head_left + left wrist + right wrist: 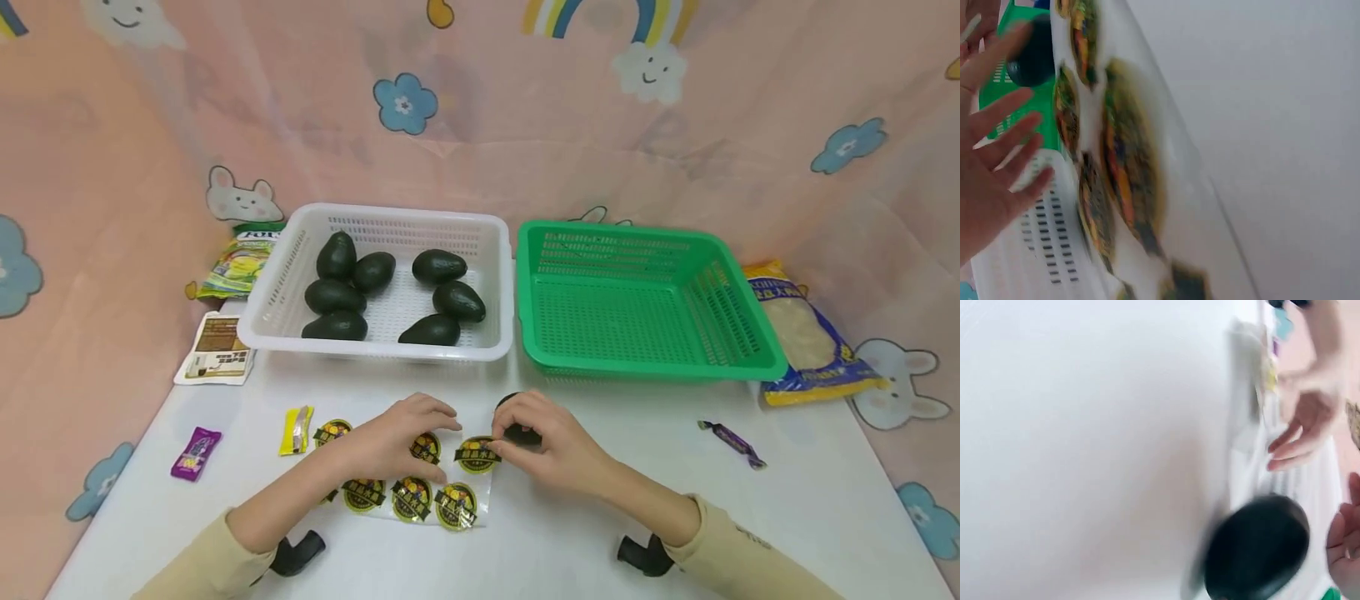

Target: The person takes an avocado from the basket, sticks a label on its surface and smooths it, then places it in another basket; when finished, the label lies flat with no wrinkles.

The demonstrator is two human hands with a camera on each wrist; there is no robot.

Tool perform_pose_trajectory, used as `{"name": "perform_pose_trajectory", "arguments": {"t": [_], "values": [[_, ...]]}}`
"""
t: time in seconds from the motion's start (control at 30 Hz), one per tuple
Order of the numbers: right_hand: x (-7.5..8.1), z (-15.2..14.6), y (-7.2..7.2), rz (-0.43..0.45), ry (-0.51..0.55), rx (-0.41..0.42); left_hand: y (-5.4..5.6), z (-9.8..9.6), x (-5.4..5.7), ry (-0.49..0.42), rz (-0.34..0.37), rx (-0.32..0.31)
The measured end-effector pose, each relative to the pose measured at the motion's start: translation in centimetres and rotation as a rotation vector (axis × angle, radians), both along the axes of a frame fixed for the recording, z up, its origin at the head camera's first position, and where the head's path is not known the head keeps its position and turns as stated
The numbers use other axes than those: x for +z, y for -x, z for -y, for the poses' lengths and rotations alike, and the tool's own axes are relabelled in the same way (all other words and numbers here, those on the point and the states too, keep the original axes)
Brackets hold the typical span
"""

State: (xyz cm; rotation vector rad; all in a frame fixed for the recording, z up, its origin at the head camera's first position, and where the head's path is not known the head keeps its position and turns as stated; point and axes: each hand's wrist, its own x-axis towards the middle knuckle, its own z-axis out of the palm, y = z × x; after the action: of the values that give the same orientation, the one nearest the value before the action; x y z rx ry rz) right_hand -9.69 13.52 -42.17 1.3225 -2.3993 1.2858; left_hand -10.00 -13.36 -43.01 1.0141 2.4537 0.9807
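My right hand (551, 442) pinches a round black-and-gold sticker (476, 455) by its edge, between thumb and fingertips. In the right wrist view the sticker (1354, 422) shows at the frame's edge, above the fingers. Just behind that hand, a dark avocado (1259, 549) lies on the white table, partly hidden in the head view. Spread over the clear sticker sheet (482, 500) is my left hand (397, 437), its fingers apart and holding nothing. Several more stickers (411, 498) sit on the sheet, some covered by this hand and forearm.
Behind the hands stands a white basket (375, 346) with several avocados (438, 267); a green basket (652, 367) is at its right. Wrapped candies (197, 454) lie at both sides. Snack bags (810, 333) flank the baskets. A pink patterned cloth (480, 150) hangs behind.
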Motion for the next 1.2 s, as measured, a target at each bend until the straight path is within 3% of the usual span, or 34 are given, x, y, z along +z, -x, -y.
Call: {"name": "perform_pose_trajectory", "arguments": {"t": [0.07, 0.17, 0.27, 0.47, 0.73, 0.87, 1.1, 1.2], "values": [[0.6, -0.6, -0.1, 0.125, -0.032, -0.073, -0.5, -0.8, 0.4, -0.108, 0.027, 0.063], [1.2, -1.3, -0.5, 0.232, -0.058, -0.159, -1.0, -2.3, 1.1, -0.304, 0.093, 0.157], [1.4, -1.9, -0.8, 0.273, -0.058, -0.239, -1.1, -3.6, 1.8, -0.371, 0.148, 0.240], [0.9, -3.7, -0.6, 0.362, -0.055, -0.390, 0.2, -5.2, 2.0, -0.317, 0.160, 0.286], [-0.3, -5.3, -0.1, 0.373, -0.096, -0.460, 2.3, -7.4, 1.4, -0.185, 0.036, 0.271], [-1.2, -5.5, 0.2, 0.311, -0.130, -0.474, 2.8, -7.9, 1.2, -0.128, 0.000, 0.275], [-2.3, -5.0, 0.6, 0.076, -0.091, -0.410, 2.9, -8.3, 1.0, -0.041, -0.086, 0.318], [-2.4, -4.8, 0.9, 0.073, -0.093, -0.390, 2.9, -8.3, 1.0, -0.020, -0.139, 0.325]]}}
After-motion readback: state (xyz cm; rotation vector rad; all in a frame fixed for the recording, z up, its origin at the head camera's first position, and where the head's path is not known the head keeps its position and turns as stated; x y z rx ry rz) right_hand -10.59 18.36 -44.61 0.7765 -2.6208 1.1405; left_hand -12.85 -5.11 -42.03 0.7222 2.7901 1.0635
